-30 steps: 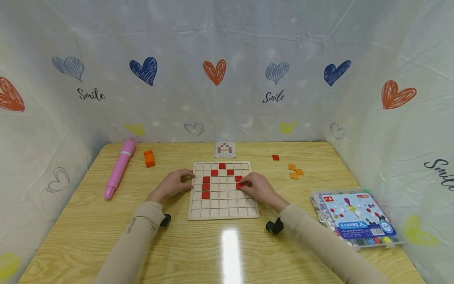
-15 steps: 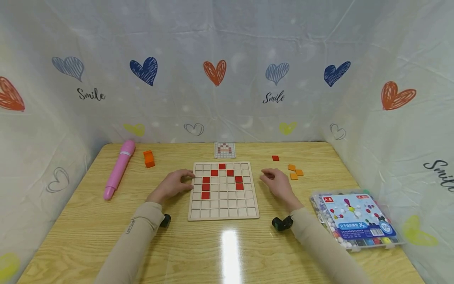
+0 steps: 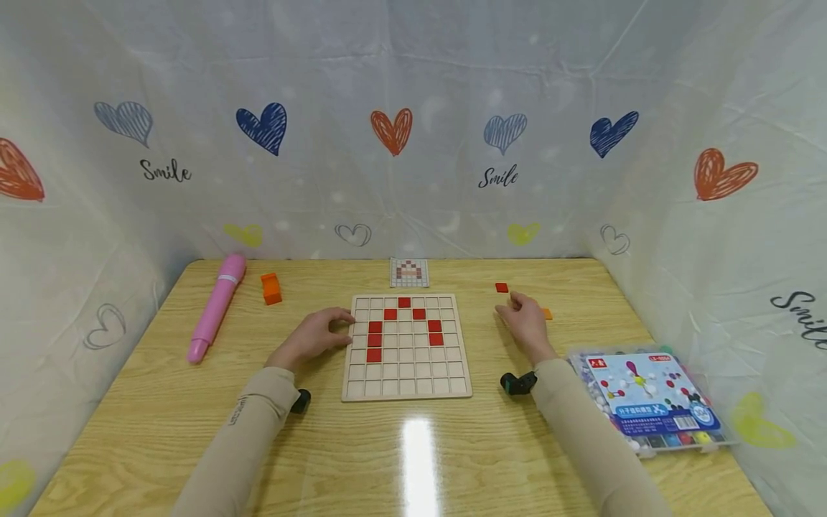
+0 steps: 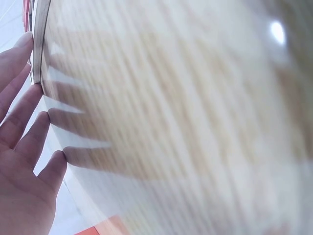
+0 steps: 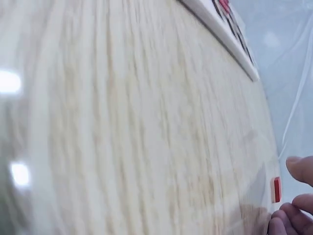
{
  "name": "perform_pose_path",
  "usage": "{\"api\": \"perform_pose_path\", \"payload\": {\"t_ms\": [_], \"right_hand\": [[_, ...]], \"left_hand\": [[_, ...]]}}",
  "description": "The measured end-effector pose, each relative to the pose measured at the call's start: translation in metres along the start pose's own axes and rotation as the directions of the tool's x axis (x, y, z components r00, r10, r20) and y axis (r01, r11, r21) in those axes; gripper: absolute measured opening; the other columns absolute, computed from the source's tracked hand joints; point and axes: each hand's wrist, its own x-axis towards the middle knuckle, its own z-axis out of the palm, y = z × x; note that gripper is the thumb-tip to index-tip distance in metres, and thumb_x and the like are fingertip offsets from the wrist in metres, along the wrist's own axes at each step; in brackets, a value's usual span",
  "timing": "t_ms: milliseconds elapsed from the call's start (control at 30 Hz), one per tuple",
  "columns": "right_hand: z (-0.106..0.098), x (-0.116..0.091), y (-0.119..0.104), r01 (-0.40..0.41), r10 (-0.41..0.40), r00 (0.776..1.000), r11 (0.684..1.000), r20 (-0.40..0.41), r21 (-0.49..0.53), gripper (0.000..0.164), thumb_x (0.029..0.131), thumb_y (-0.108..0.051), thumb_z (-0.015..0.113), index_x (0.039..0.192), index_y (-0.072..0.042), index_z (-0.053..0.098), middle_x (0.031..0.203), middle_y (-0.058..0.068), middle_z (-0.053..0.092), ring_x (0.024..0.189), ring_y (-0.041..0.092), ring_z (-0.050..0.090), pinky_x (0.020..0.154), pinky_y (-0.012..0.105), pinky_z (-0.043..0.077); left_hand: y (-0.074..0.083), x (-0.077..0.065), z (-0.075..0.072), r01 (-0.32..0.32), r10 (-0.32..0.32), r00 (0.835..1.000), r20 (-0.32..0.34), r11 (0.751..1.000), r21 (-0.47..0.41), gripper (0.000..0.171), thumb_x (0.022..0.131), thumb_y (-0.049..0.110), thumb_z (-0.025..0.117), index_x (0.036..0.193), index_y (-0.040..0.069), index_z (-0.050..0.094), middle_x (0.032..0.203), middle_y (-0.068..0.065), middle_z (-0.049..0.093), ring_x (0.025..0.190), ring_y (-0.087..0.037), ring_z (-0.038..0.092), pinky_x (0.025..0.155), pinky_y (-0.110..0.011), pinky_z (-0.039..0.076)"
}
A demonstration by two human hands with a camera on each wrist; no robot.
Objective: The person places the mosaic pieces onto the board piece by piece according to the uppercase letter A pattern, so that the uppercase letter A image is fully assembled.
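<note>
A wooden grid board [image 3: 407, 370] lies mid-table, with several red square tiles [image 3: 375, 340] set in its cells in an arch-like outline. My left hand [image 3: 313, 336] rests at the board's left edge; its fingertips [image 4: 30, 93] touch or nearly touch the rim, fingers spread. To the right of the board, my right hand [image 3: 526, 323] is over the table just short of a loose red tile [image 3: 501, 287]. Its thumb and fingers are apart and hold nothing; the right wrist view shows the red tile [image 5: 277, 190] close to them. One orange tile [image 3: 547, 314] shows behind this hand, which hides the others.
A small printed pattern card [image 3: 410, 273] lies behind the board. At the left are a pink marker-shaped object [image 3: 217, 309] and an orange block [image 3: 271, 289]. A clear case of coloured beads [image 3: 652, 398] with a printed sheet sits at the right. Curtains enclose the table.
My right hand has let go of a red tile at the board's right side and moved right and away toward the loose red tile. My left hand has stayed put.
</note>
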Motion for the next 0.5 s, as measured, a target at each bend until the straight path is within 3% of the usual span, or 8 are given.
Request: {"api": "perform_pose_path", "payload": {"t_ms": [500], "right_hand": [[-0.001, 0.027, 0.006, 0.033, -0.033, 0.999, 0.999, 0.001, 0.003, 0.067, 0.098, -0.03, 0.059, 0.152, -0.002, 0.031, 0.152, 0.02, 0.037, 0.14, 0.034, 0.033, 0.114, 0.047, 0.031]], "left_hand": [[0.002, 0.0, 0.0, 0.015, -0.015, 1.0, -0.002, 1.0, -0.001, 0.037, 0.089, 0.012, 0.073, 0.124, 0.003, 0.064, 0.141, -0.018, 0.052, 0.137, -0.038, 0.037, 0.114, -0.053, 0.027]]}}
